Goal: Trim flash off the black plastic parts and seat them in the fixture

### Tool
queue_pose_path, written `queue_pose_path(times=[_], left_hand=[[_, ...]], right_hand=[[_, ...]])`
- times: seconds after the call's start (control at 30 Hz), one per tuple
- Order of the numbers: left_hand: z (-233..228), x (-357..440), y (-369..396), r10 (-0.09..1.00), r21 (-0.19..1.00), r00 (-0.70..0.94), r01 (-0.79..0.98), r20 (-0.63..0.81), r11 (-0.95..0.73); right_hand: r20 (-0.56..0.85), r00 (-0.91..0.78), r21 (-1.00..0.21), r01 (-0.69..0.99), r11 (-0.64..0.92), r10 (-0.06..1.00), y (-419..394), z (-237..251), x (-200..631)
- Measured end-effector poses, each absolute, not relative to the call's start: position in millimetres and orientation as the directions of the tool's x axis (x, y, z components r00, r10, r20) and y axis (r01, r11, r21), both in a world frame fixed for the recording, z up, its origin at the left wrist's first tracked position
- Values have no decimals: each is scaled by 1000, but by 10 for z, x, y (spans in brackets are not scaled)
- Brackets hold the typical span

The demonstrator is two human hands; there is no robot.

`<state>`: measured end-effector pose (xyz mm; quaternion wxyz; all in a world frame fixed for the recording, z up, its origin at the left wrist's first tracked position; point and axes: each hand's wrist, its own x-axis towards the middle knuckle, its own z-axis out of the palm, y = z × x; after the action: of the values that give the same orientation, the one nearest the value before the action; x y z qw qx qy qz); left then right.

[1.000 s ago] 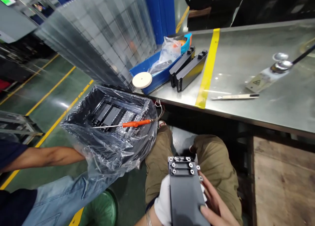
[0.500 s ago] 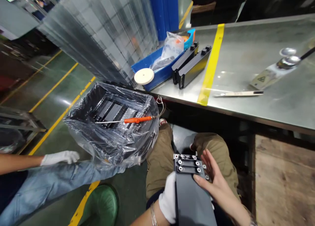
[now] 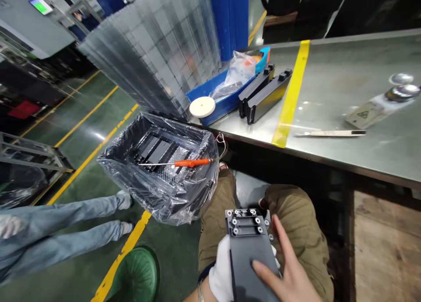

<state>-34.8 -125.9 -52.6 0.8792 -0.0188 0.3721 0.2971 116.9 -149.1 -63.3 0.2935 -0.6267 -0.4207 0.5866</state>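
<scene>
Hands and workpiece, seen from above: the white-gloved left hand (image 3: 221, 267) is closed around a dark grey block (image 3: 248, 249) above the lap; the bare right hand (image 3: 292, 278) is open at the block's right side, thumb and forefinger spread. Leftward, an orange-handled tool (image 3: 191, 163) appears across a plastic-lined bin (image 3: 148, 188); ahead, two black parts (image 3: 268, 98) rest beside a blue tray (image 3: 222, 109) on the metal surface (image 3: 335, 96).

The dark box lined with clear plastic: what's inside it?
Flat, dark-grey rectangular parts and silvery bubble wrap show inside. An orange-handled tool with a thin metal shaft crosses over them. Anything underneath is covered.
</scene>
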Motion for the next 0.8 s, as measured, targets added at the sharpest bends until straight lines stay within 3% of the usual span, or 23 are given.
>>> queue_pose_path(times=[0.13, 0.27, 0.43, 0.47, 0.63, 0.8], left_hand=[[-506, -386, -1287, 491, 188, 421, -581, -763, 792], [-426, -393, -1234, 499, 111, 573, -578, -650, 808], [-411, -396, -1198, 516, 59, 595, -617, -616, 784], [-424, -407, -1206, 540, 62, 597, -635, -594, 770], [-490, -441, -1233, 618, 111, 587, -672, -522, 732], [-532, -470, -1229, 687, 128, 544, -732, -482, 669]], right_hand=[[-473, 31, -860, 200, -469, 881, -1466, -643, 1129], [-454, -122, -884, 182, -430, 882, -1551, -679, 1151], [-461, 200, -848, 186, -496, 865, -1387, -631, 1318], [-461, 203, -847, 190, -497, 864, -1390, -624, 1354], [-387, -116, -899, 268, -346, 915, -1450, -652, 1402], [-363, 93, -877, 301, -374, 927, -1008, -661, 1353]])
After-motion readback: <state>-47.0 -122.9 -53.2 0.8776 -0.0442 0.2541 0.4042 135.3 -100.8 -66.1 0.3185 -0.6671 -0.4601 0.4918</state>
